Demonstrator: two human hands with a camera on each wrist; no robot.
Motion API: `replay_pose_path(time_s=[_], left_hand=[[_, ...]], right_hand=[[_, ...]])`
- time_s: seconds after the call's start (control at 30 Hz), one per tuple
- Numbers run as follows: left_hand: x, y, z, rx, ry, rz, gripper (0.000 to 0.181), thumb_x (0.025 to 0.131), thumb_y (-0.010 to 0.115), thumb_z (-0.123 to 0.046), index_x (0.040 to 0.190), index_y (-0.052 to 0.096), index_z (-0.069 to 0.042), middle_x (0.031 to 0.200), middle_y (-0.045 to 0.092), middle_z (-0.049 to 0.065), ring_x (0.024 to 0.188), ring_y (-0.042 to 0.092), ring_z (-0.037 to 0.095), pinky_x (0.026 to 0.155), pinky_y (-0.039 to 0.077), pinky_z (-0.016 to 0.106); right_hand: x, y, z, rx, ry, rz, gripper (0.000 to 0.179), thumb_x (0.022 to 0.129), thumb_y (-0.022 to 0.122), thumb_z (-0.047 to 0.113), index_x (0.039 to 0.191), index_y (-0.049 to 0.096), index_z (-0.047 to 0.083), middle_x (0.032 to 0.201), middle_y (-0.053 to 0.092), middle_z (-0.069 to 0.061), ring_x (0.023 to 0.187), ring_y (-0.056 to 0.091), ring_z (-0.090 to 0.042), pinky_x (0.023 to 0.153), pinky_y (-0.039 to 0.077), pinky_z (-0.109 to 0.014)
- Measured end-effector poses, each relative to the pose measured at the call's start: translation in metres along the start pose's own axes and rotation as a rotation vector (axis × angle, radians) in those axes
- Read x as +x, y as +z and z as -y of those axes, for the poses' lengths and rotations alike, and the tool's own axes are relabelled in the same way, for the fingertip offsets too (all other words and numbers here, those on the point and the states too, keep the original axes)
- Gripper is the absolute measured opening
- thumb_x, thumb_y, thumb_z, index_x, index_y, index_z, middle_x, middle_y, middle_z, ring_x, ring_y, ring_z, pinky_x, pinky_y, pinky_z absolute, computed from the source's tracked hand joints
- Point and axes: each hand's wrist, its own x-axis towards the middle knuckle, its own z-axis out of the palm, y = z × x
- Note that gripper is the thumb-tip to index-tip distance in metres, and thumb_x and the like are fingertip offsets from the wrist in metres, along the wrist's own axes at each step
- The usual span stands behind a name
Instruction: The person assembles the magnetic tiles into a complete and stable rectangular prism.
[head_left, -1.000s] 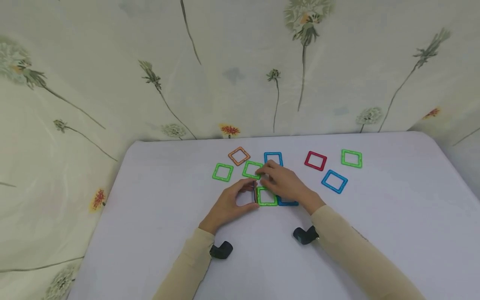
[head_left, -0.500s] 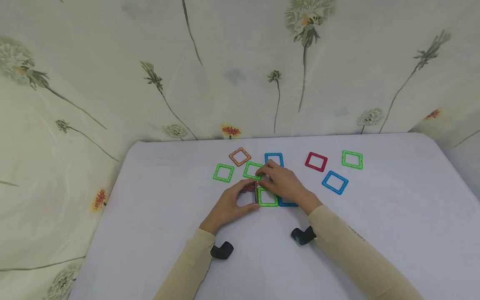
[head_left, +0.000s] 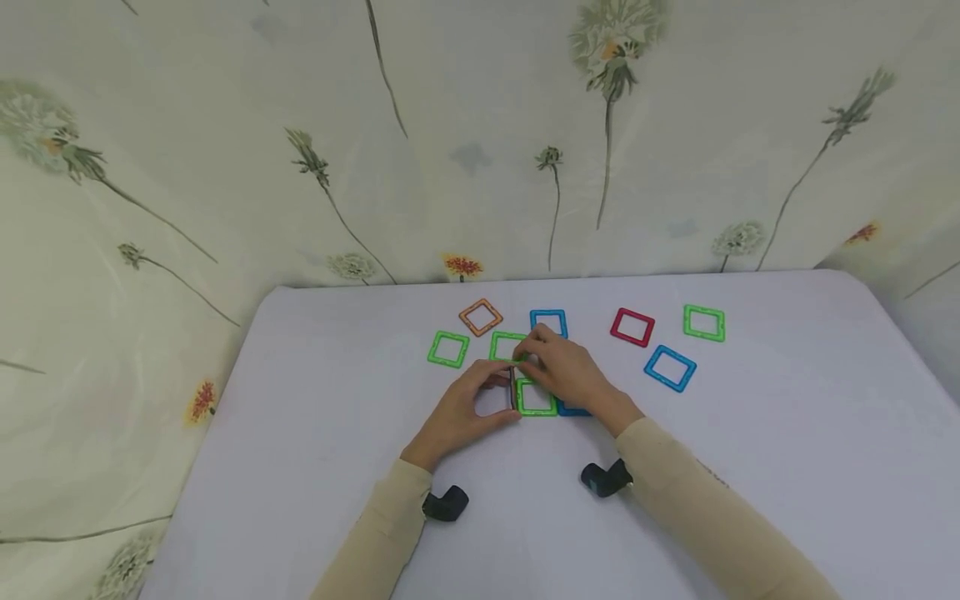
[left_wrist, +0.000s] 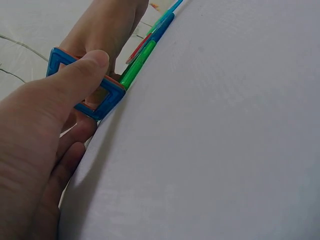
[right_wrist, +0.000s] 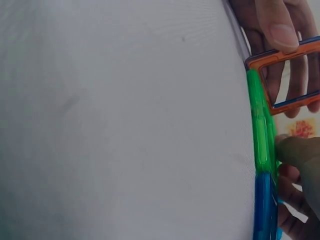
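Note:
My left hand [head_left: 456, 418] pinches an upright pair of square magnetic tiles by their ends, standing on edge. One is a blue tile [left_wrist: 111, 105]; against it lies an orange tile [right_wrist: 292, 105]. Their lower edge meets the left side of a flat green tile [head_left: 536, 412]. A flat blue tile [head_left: 576, 412] joins that green one on the right, partly under my right hand [head_left: 567, 372]. Beyond the upright pair, the curled thumb and index finger of my right hand pinch the near right corner of another green tile [head_left: 510, 335]; the exact contact is partly hidden.
Farther back on the white table [head_left: 315, 400] lie an orange tile [head_left: 481, 332], a green tile [head_left: 448, 364], a blue tile [head_left: 548, 312], a red tile [head_left: 632, 312], another blue tile [head_left: 670, 385] and a green tile [head_left: 704, 337]. A flowered cloth [head_left: 480, 208] hangs behind.
The green tile at my right fingertips has turned slightly and now lies straighter. My left hand keeps the upright pair in place. The head view has tilted a little upward.

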Motion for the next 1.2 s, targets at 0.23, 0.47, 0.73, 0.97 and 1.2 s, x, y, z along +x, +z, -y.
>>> replay_pose_path(time_s=[0.23, 0.47, 0.73, 0.97, 1.2], left_hand=[[0.000, 0.000, -0.002, -0.003, -0.022, -0.024, 0.065, 0.078, 0.075, -0.039, 0.135, 0.047, -0.023, 0.137, 0.034, -0.006, 0.112, 0.056, 0.007, 0.097, 0.048, 0.024], [0.001, -0.001, -0.003, 0.006, 0.006, -0.019, 0.067, 0.078, 0.076, -0.037, 0.136, 0.046, -0.022, 0.135, 0.043, -0.007, 0.113, 0.055, 0.008, 0.098, 0.048, 0.025], [0.001, 0.001, -0.005, 0.022, -0.014, 0.009, 0.067, 0.079, 0.075, -0.037, 0.137, 0.042, -0.026, 0.128, 0.055, -0.009, 0.118, 0.052, 0.004, 0.103, 0.044, 0.024], [-0.001, 0.002, -0.002, 0.026, 0.003, 0.000, 0.068, 0.079, 0.075, -0.037, 0.138, 0.042, -0.025, 0.129, 0.055, -0.010, 0.121, 0.050, 0.004, 0.106, 0.042, 0.026], [-0.002, 0.001, -0.002, 0.036, -0.003, 0.006, 0.070, 0.079, 0.074, -0.038, 0.139, 0.040, -0.027, 0.130, 0.054, -0.010, 0.122, 0.050, 0.005, 0.107, 0.040, 0.024]], right_hand=[[-0.002, 0.000, -0.002, 0.025, 0.003, -0.072, 0.015, 0.090, 0.065, 0.025, 0.104, 0.068, 0.020, 0.109, 0.054, -0.001, 0.100, 0.057, -0.018, 0.088, 0.055, -0.040], [-0.004, -0.003, -0.005, 0.097, -0.004, -0.141, 0.016, 0.090, 0.065, 0.020, 0.105, 0.067, 0.015, 0.109, 0.058, -0.002, 0.104, 0.056, -0.018, 0.095, 0.051, -0.040], [-0.005, -0.004, -0.009, 0.185, 0.017, -0.200, 0.017, 0.091, 0.064, 0.018, 0.108, 0.065, 0.016, 0.108, 0.059, 0.001, 0.094, 0.060, -0.013, 0.082, 0.056, -0.032], [-0.005, -0.006, -0.011, 0.205, 0.000, -0.261, 0.016, 0.090, 0.064, 0.016, 0.106, 0.066, 0.015, 0.105, 0.060, 0.002, 0.087, 0.059, -0.011, 0.076, 0.057, -0.029], [-0.008, -0.009, -0.011, 0.218, -0.014, -0.303, 0.016, 0.090, 0.064, 0.014, 0.105, 0.066, 0.013, 0.103, 0.061, 0.002, 0.087, 0.059, -0.011, 0.073, 0.057, -0.030]])
